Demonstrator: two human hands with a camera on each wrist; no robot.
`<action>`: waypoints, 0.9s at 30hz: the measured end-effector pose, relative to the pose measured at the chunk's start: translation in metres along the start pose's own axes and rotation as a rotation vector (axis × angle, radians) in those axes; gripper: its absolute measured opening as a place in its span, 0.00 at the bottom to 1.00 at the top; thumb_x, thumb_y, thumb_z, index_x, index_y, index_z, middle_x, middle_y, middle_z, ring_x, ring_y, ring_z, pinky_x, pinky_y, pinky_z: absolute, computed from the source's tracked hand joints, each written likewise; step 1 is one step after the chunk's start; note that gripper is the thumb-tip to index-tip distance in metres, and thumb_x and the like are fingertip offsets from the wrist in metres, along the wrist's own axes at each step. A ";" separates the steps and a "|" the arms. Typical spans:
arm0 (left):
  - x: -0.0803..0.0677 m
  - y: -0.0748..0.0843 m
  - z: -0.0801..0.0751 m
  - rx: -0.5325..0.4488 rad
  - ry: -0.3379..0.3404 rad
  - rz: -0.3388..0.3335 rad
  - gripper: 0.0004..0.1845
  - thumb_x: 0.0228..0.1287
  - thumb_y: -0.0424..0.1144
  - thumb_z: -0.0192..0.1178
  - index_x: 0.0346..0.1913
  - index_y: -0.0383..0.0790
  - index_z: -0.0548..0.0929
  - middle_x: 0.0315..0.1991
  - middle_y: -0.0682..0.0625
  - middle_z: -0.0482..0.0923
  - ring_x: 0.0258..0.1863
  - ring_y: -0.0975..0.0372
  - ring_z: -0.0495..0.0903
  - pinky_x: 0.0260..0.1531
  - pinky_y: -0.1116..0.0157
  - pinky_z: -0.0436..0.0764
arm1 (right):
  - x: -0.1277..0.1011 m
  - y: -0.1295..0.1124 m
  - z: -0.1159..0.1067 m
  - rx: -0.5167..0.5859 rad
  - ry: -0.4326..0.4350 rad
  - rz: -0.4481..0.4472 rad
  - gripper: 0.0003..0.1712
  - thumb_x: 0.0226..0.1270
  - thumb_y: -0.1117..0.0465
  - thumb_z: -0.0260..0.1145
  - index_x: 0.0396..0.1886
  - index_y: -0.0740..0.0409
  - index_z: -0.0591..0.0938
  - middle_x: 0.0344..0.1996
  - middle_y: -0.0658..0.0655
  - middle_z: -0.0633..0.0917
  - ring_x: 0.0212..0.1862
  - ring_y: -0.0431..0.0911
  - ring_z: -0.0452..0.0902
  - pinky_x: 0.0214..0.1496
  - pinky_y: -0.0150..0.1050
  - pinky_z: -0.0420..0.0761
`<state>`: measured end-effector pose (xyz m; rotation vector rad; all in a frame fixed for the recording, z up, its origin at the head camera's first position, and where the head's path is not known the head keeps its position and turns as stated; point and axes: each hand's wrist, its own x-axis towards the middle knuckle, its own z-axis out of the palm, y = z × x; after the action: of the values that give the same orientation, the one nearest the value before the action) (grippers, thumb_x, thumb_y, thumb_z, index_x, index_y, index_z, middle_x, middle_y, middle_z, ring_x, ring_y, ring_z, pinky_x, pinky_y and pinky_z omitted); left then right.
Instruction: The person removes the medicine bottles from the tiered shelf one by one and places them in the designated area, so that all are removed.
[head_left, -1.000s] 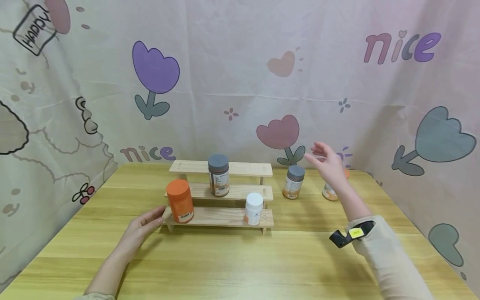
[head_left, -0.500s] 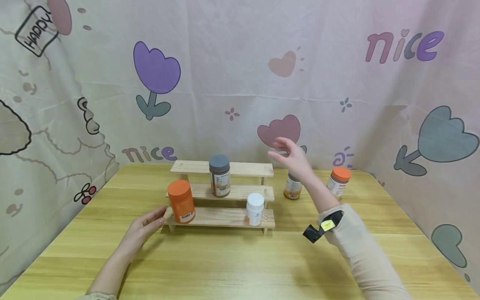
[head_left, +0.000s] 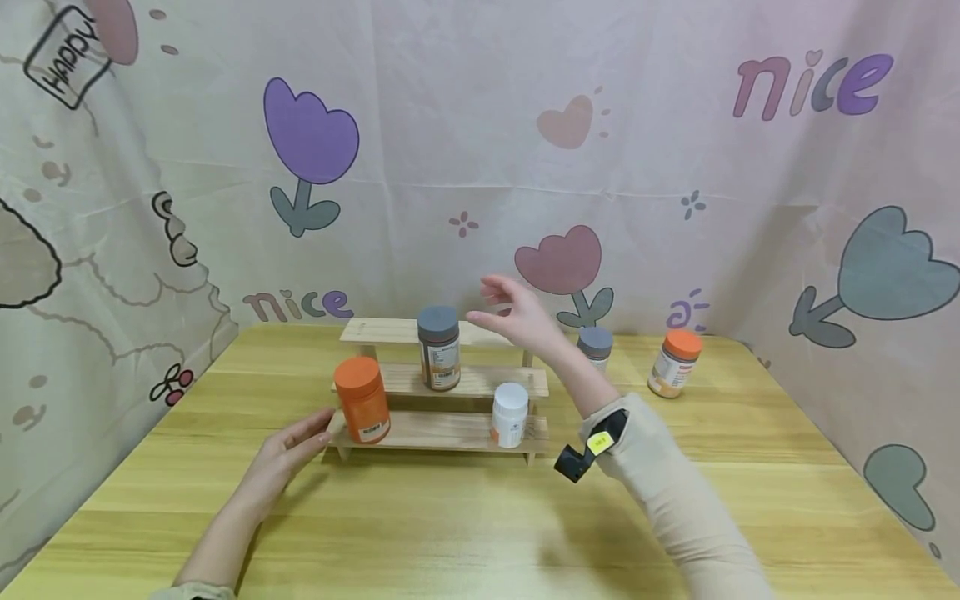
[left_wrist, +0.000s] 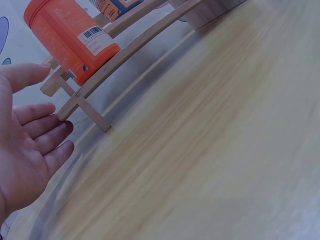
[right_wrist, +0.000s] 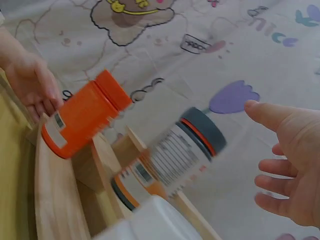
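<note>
A three-step wooden rack (head_left: 442,433) stands mid-table. An orange jar (head_left: 362,400) (left_wrist: 70,37) (right_wrist: 82,117) and a small white bottle (head_left: 509,414) sit on its lowest step, and a grey-lidded jar (head_left: 438,347) (right_wrist: 175,155) on the middle one. My left hand (head_left: 288,454) (left_wrist: 27,135) rests open on the table, its fingertips touching the rack's left end. My right hand (head_left: 513,315) (right_wrist: 287,170) hovers open and empty in the air just right of the grey-lidded jar.
Another grey-lidded jar (head_left: 595,347) and an orange-lidded jar (head_left: 674,362) stand on the table to the right of the rack. A printed cloth backdrop (head_left: 480,150) closes in the back and both sides. The wooden table (head_left: 465,525) stretches toward me.
My right hand has swept left, from above the orange-lidded jar at the right to beside the grey-lidded jar on the rack. The left hand has stayed put.
</note>
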<state>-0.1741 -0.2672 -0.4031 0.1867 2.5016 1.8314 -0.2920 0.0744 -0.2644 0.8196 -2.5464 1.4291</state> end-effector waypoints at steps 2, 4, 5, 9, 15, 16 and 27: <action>0.000 0.000 0.000 -0.003 0.001 0.001 0.31 0.71 0.43 0.49 0.69 0.28 0.57 0.69 0.34 0.56 0.65 0.56 0.61 0.48 0.81 0.65 | 0.002 -0.004 0.007 -0.011 -0.022 -0.007 0.37 0.59 0.55 0.69 0.66 0.60 0.66 0.58 0.61 0.75 0.59 0.53 0.70 0.59 0.46 0.72; 0.000 -0.001 0.000 -0.011 0.001 0.007 0.31 0.71 0.43 0.49 0.69 0.28 0.57 0.69 0.34 0.55 0.61 0.69 0.64 0.48 0.82 0.65 | 0.004 -0.006 0.013 -0.021 -0.040 -0.002 0.38 0.59 0.54 0.69 0.66 0.60 0.66 0.58 0.60 0.75 0.58 0.51 0.70 0.59 0.45 0.72; 0.000 -0.001 0.000 -0.015 0.001 0.011 0.31 0.71 0.43 0.49 0.69 0.27 0.57 0.69 0.34 0.55 0.58 0.74 0.64 0.48 0.82 0.65 | 0.005 -0.007 0.016 -0.020 -0.048 0.002 0.38 0.59 0.54 0.69 0.67 0.59 0.66 0.58 0.59 0.75 0.58 0.50 0.70 0.59 0.44 0.72; 0.001 -0.002 0.001 -0.027 0.000 0.023 0.31 0.71 0.42 0.49 0.68 0.26 0.57 0.69 0.33 0.55 0.52 0.83 0.64 0.48 0.82 0.65 | 0.008 -0.010 0.025 -0.020 -0.077 0.023 0.39 0.58 0.54 0.70 0.67 0.58 0.66 0.57 0.58 0.76 0.57 0.49 0.71 0.58 0.42 0.73; 0.001 -0.001 -0.001 -0.020 0.005 0.021 0.31 0.71 0.43 0.49 0.68 0.27 0.58 0.69 0.34 0.55 0.53 0.81 0.64 0.48 0.82 0.65 | 0.012 -0.012 0.038 -0.040 -0.094 0.060 0.40 0.56 0.51 0.71 0.66 0.58 0.67 0.56 0.58 0.76 0.55 0.48 0.72 0.56 0.41 0.74; 0.001 -0.001 -0.001 -0.019 0.005 0.020 0.31 0.71 0.43 0.49 0.68 0.27 0.58 0.69 0.34 0.55 0.53 0.82 0.64 0.48 0.82 0.65 | 0.013 -0.012 0.040 -0.046 -0.094 0.063 0.40 0.56 0.51 0.71 0.66 0.58 0.67 0.55 0.58 0.76 0.55 0.48 0.72 0.55 0.41 0.74; 0.000 -0.002 0.000 -0.006 0.011 0.014 0.31 0.71 0.43 0.49 0.68 0.27 0.58 0.69 0.34 0.56 0.53 0.81 0.64 0.48 0.81 0.65 | 0.014 -0.012 0.051 -0.155 -0.073 0.027 0.35 0.54 0.52 0.73 0.60 0.60 0.74 0.51 0.57 0.76 0.48 0.47 0.72 0.47 0.38 0.75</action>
<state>-0.1744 -0.2677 -0.4046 0.1949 2.5084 1.8503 -0.2898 0.0219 -0.2782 0.8292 -2.6913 1.2111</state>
